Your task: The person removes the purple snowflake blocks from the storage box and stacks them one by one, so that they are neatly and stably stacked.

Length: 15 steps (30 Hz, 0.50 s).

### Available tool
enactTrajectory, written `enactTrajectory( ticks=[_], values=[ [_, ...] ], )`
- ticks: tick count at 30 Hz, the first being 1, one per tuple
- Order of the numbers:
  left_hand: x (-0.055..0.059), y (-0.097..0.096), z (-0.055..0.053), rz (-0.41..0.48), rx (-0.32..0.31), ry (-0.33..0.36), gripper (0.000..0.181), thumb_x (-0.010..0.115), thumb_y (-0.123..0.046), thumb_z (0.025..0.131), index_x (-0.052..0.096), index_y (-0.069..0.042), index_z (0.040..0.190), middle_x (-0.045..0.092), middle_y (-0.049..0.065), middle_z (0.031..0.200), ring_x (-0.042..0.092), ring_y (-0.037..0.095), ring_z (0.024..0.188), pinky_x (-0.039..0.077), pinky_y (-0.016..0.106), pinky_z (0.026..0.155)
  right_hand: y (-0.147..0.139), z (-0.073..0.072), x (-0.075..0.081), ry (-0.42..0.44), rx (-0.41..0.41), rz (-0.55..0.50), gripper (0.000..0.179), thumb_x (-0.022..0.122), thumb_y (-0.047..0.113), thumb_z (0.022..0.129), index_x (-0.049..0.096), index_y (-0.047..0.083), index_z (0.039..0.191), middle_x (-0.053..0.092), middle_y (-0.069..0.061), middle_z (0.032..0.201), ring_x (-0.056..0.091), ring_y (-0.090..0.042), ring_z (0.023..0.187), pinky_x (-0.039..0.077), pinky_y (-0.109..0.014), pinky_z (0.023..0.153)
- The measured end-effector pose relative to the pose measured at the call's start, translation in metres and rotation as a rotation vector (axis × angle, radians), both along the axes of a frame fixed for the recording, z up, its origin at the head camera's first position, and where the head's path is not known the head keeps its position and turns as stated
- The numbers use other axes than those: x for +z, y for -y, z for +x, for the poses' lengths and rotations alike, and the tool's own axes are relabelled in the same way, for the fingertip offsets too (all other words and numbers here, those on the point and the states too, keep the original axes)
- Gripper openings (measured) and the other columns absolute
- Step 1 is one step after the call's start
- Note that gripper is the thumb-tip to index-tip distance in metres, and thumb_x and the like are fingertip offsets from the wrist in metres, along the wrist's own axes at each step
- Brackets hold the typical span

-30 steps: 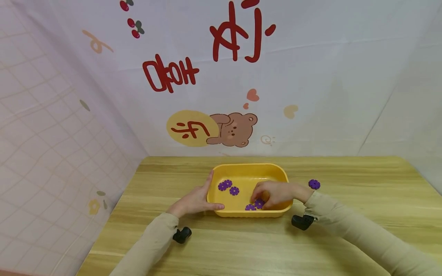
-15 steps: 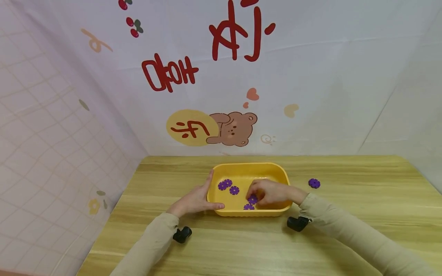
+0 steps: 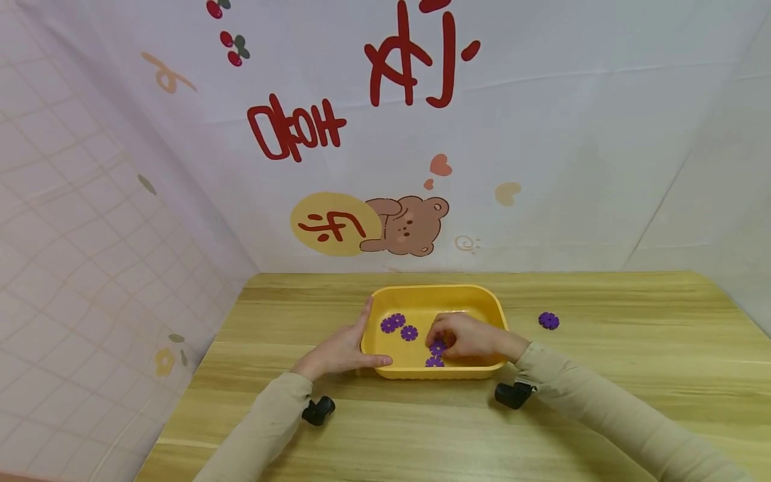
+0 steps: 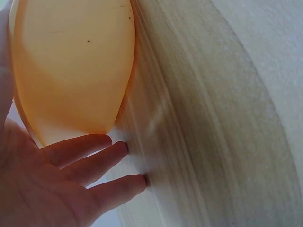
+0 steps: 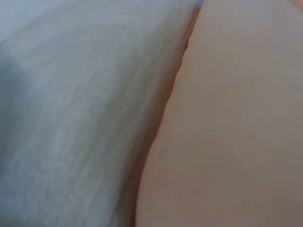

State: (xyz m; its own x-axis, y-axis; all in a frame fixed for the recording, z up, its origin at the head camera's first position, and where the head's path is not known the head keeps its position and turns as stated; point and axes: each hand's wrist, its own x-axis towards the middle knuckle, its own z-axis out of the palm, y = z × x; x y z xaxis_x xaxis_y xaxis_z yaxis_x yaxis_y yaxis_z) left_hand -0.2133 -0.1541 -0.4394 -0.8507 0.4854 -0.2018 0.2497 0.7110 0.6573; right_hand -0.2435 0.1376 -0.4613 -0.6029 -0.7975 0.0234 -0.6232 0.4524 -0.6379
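Observation:
A yellow plastic tray (image 3: 442, 373) sits on the wooden table in the head view. My left hand (image 3: 340, 348) is spread at its left end, thumb laid over the near corner of the rim and index finger along the side. In the left wrist view the other fingers (image 4: 118, 190) stretch out straight beside the tray wall (image 4: 75, 71). Inside the tray my right hand (image 3: 466, 335) pinches a purple snowflake disc (image 3: 438, 348). Just below it shows a second purple disc (image 3: 434, 362). Three more, among them a separate disc (image 3: 409, 333), lie toward the tray's left.
Outside the tray, on the right, another purple disc (image 3: 549, 320) lies on the table (image 3: 632, 348). A printed white cloth (image 3: 572, 167) hangs behind the table and along its left side. Blurred skin (image 5: 227, 132) fills much of the right wrist view.
My right hand has moved left inside the tray, and the pinched disc has shifted left and slightly away from me. My left hand stays at the tray's left end.

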Motion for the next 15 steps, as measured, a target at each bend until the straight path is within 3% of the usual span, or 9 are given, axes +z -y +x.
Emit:
enactTrajectory(
  ticks=[10, 15],
  values=[
    [0.0006, -0.0002, -0.0005, 0.005, 0.007, -0.001, 0.124, 0.075, -0.056, 0.077, -0.012, -0.015, 0.154, 0.057, 0.018, 0.119, 0.055, 0.015, 0.079, 0.047, 0.036, 0.085, 0.0019, -0.0018, -0.0004, -0.036, -0.007, 0.035, 0.022, 0.077, 0.007, 0.08, 0.072, 0.008, 0.102, 0.06, 0.002, 0.094, 0.054, -0.013, 0.081, 0.048, -0.025, 0.073],
    [-0.0013, -0.0002, -0.0003, 0.012, -0.001, 0.002, 0.123, 0.075, -0.055, 0.078, -0.012, -0.013, 0.154, 0.056, 0.018, 0.121, 0.055, 0.015, 0.079, 0.047, 0.036, 0.085, -0.0019, -0.0032, -0.0034, -0.041, 0.029, 0.041, 0.027, 0.079, 0.009, 0.079, 0.072, 0.009, 0.105, 0.06, 0.002, 0.098, 0.053, -0.012, 0.083, 0.048, -0.025, 0.074]
  ],
)
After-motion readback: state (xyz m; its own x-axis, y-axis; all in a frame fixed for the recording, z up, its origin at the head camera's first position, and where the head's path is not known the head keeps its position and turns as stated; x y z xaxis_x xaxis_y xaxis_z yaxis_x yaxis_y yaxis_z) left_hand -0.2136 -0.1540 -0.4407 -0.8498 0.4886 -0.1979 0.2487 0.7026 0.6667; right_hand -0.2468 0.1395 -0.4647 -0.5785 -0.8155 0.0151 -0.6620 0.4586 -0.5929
